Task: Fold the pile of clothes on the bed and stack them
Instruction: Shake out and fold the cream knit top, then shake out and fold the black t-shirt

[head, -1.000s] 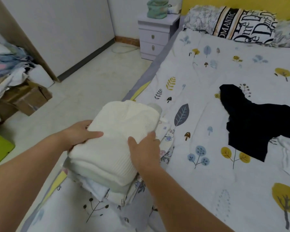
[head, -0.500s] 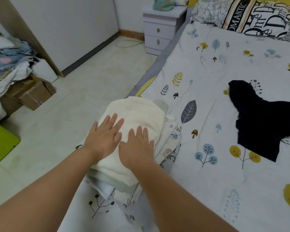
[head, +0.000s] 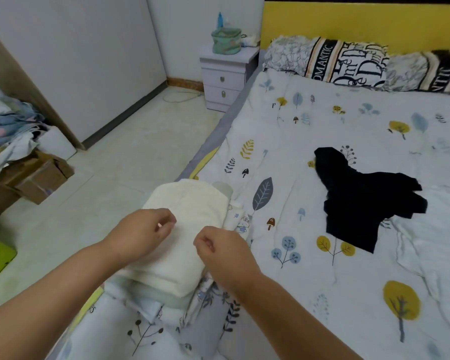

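Folded cream garment (head: pixel 185 229): top item of a stack of folded clothes (head: pixel 166 297) at the near left edge of the bed (head: pixel 309 126). Its long axis runs from the near edge of the bed up and slightly rightward toward the nightstand; one short end faces the person, the other points away along the mattress edge. Surface flat, layered folds visible at the near end.

Stack beneath: a pale green layer, then white and printed pieces, edges stepping out to the right of the cream garment.

Left hand (head: pixel 140 233): above the cream garment's left half, fingers curled loosely inward, thumb near the fingertips, gripping nothing. Whether it touches the fabric cannot be told.

Right hand (head: pixel 222 245): above the garment's right near corner, fingers likewise curled in, nothing held between them.

Black garment (head: pixel 361 201): unfolded, spread on the bed well to the right of the stack, one narrow part pointing up-left, the wider part toward the right.

Bed cover: white with leaf, tree and mushroom print. Pillows (head: pixel 348 63) lie along the yellow headboard (head: pixel 348 22).

Nightstand (head: pixel 226 79): pale, two drawers, beside the head of the bed, with a green bag (head: pixel 226 41) on top.

Cardboard boxes (head: pixel 37 178): on the floor at left, with a heap of mixed cloth (head: pixel 8 131) on and behind them.
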The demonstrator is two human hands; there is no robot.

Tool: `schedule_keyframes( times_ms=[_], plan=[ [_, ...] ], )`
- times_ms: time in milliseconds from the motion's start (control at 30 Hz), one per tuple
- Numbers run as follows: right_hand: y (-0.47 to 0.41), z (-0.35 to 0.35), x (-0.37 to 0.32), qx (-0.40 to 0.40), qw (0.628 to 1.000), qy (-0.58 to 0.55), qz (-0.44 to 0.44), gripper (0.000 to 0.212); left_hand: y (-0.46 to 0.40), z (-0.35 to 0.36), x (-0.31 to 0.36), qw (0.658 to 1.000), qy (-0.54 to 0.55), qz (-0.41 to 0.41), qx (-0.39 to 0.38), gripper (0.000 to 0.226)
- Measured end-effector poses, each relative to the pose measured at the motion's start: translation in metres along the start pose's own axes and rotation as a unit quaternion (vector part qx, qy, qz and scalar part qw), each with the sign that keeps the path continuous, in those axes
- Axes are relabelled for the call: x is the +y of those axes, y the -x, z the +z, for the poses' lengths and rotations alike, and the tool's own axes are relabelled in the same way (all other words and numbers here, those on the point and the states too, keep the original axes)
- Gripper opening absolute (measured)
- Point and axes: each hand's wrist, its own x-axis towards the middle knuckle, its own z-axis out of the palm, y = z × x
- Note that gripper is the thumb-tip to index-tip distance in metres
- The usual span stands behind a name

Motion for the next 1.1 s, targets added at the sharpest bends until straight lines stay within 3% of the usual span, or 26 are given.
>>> schedule_keyframes(
  times_ms=[167, 333, 500, 667, 867, 1100],
  plan=[
    [0.052, -0.047, 0.003, -0.017, 0.997, 0.070, -0.007, 0.023, 0.023, -0.017, 0.056, 0.993, -0.048, 0.077, -0.082, 0.012],
    [0.102, -0.104, 0.017, -0.024, 0.987, 0.154, 0.026, 0.023, 0.034, -0.017, 0.120, 0.979, -0.062, 0.126, -0.149, 0.025],
    [0.147, -0.166, 0.047, -0.005, 0.975, 0.206, 0.078, 0.019, 0.031, -0.004, 0.196, 0.965, -0.051, 0.177, -0.188, 0.016],
    [0.192, -0.221, 0.099, 0.019, 0.968, 0.194, 0.159, 0.021, 0.023, 0.024, 0.279, 0.954, -0.055, 0.217, -0.199, 0.011],
    [0.239, -0.280, 0.184, 0.036, 0.948, 0.209, 0.235, 0.021, 0.003, 0.082, 0.366, 0.953, -0.053, 0.208, -0.213, 0.022],
    [0.264, -0.324, 0.284, 0.045, 0.925, 0.189, 0.326, 0.018, -0.033, 0.167, 0.426, 0.950, -0.053, 0.205, -0.229, 0.021]
  ],
)
